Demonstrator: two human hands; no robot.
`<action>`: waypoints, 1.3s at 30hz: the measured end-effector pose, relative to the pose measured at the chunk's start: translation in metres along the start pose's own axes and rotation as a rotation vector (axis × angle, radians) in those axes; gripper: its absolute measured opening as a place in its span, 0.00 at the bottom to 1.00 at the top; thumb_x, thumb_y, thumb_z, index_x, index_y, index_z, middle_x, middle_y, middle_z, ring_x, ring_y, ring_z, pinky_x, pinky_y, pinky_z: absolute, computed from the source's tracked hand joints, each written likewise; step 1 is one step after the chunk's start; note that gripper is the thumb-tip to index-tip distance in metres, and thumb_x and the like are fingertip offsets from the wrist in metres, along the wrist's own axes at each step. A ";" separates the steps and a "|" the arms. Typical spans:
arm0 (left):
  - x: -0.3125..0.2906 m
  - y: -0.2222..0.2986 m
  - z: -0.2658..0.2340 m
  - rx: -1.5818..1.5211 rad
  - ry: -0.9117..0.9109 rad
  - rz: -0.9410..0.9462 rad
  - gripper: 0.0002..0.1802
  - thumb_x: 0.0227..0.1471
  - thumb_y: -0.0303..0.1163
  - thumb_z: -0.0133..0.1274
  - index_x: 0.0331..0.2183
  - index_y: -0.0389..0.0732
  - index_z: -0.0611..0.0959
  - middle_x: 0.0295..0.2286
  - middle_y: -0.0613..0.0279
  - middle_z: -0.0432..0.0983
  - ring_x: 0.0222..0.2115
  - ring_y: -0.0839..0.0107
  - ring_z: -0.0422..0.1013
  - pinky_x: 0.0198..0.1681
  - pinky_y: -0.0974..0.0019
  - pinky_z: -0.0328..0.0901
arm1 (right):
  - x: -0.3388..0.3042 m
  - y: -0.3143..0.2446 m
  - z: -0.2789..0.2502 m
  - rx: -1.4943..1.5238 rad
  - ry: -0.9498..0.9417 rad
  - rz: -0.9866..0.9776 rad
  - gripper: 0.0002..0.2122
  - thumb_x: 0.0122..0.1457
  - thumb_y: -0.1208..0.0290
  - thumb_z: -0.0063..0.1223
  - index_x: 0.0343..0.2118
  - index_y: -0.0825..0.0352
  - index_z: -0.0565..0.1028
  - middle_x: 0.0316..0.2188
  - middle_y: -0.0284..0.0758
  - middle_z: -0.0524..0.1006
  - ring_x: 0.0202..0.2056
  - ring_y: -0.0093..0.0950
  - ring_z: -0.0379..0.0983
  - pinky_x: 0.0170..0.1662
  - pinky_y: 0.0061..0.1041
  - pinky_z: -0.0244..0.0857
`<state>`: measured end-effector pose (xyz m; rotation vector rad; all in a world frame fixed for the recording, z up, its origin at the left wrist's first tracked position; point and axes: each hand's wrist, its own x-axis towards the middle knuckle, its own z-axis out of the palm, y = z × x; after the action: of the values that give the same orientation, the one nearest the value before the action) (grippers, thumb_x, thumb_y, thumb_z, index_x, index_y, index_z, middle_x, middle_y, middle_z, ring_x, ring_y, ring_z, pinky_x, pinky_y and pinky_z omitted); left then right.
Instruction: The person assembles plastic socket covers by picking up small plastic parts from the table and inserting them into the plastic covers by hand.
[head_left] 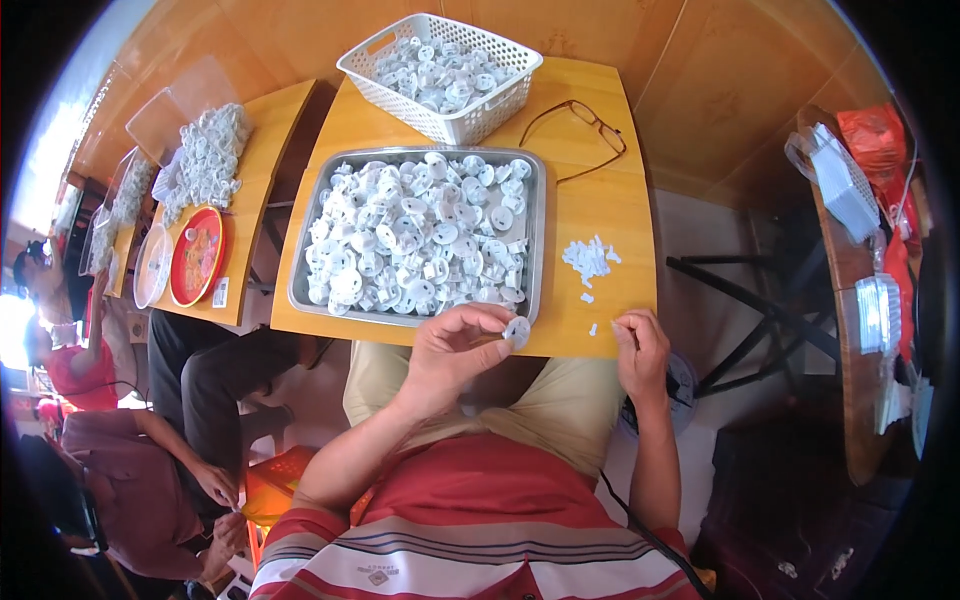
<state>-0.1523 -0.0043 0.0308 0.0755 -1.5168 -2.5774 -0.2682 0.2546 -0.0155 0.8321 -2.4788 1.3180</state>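
Note:
Between the thumb and fingers of my left hand [452, 350] is a small round white plastic part [516, 332], held at the table's near edge. My right hand [643, 350] is closed at the near right corner, fingertips pinched together; what they hold, if anything, is too small to make out. Just left of it lies a single tiny white plastic piece [593, 329]. Farther back is a small pile of similar tiny pieces [590, 259]. A metal tray [543, 240] heaped with round white plastic parts [400, 235] sits in front of my left hand.
Behind the tray stands a white perforated basket [480, 128] full of similar parts. Eyeglasses [600, 130] lie beside it. On the left, another table [262, 150] bears a heap of pale parts and a red round tray [200, 257]. A seated person [140, 470] works there.

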 end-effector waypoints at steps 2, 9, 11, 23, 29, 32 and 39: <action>0.012 0.020 0.003 0.058 -0.013 0.022 0.11 0.51 0.14 0.58 0.38 0.36 0.81 0.45 0.56 0.76 0.46 0.71 0.71 0.53 0.64 0.67 | 0.000 0.000 -0.001 0.011 0.001 0.022 0.05 0.55 0.80 0.57 0.30 0.71 0.72 0.29 0.42 0.74 0.31 0.41 0.73 0.35 0.34 0.67; 0.085 0.076 -0.004 0.439 0.116 0.135 0.11 0.50 0.16 0.60 0.38 0.33 0.81 0.44 0.57 0.77 0.43 0.73 0.73 0.47 0.70 0.71 | 0.001 -0.001 -0.001 0.005 -0.014 0.027 0.05 0.55 0.80 0.56 0.31 0.70 0.71 0.29 0.42 0.74 0.31 0.42 0.73 0.35 0.35 0.67; 0.117 0.089 -0.006 0.618 0.200 0.198 0.10 0.51 0.21 0.61 0.38 0.32 0.82 0.39 0.58 0.80 0.39 0.76 0.75 0.43 0.73 0.70 | 0.000 0.000 -0.002 0.000 -0.009 0.025 0.05 0.55 0.81 0.56 0.31 0.70 0.71 0.29 0.42 0.74 0.32 0.42 0.73 0.35 0.35 0.67; 0.248 0.123 -0.049 1.286 0.216 0.471 0.18 0.49 0.35 0.63 0.43 0.39 0.84 0.39 0.52 0.82 0.42 0.56 0.78 0.46 0.59 0.71 | 0.003 -0.004 -0.003 -0.022 0.003 -0.022 0.03 0.57 0.80 0.54 0.30 0.71 0.71 0.28 0.42 0.73 0.27 0.37 0.71 0.31 0.30 0.65; 0.113 0.055 0.030 0.907 -0.151 0.227 0.13 0.52 0.24 0.61 0.41 0.35 0.82 0.39 0.60 0.80 0.37 0.78 0.75 0.42 0.70 0.72 | 0.001 -0.016 -0.008 0.206 0.030 0.170 0.03 0.57 0.79 0.56 0.30 0.72 0.73 0.28 0.39 0.74 0.29 0.30 0.71 0.34 0.24 0.65; 0.055 0.023 0.051 0.689 -0.238 -0.055 0.13 0.53 0.24 0.61 0.42 0.35 0.82 0.37 0.61 0.79 0.39 0.77 0.74 0.42 0.71 0.71 | -0.001 -0.043 -0.012 0.414 -0.052 0.194 0.03 0.57 0.80 0.57 0.30 0.72 0.73 0.29 0.38 0.75 0.30 0.28 0.71 0.35 0.24 0.65; 0.021 -0.004 0.048 0.306 -0.313 -0.311 0.09 0.58 0.27 0.58 0.40 0.32 0.82 0.31 0.66 0.78 0.32 0.83 0.70 0.33 0.76 0.67 | -0.014 -0.072 -0.012 0.676 -0.200 0.308 0.04 0.59 0.78 0.59 0.30 0.71 0.75 0.29 0.32 0.75 0.29 0.16 0.69 0.33 0.15 0.62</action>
<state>-0.1788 0.0360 0.0519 -0.0682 -2.1631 -2.6562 -0.2168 0.2378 0.0355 0.7428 -2.3761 2.3597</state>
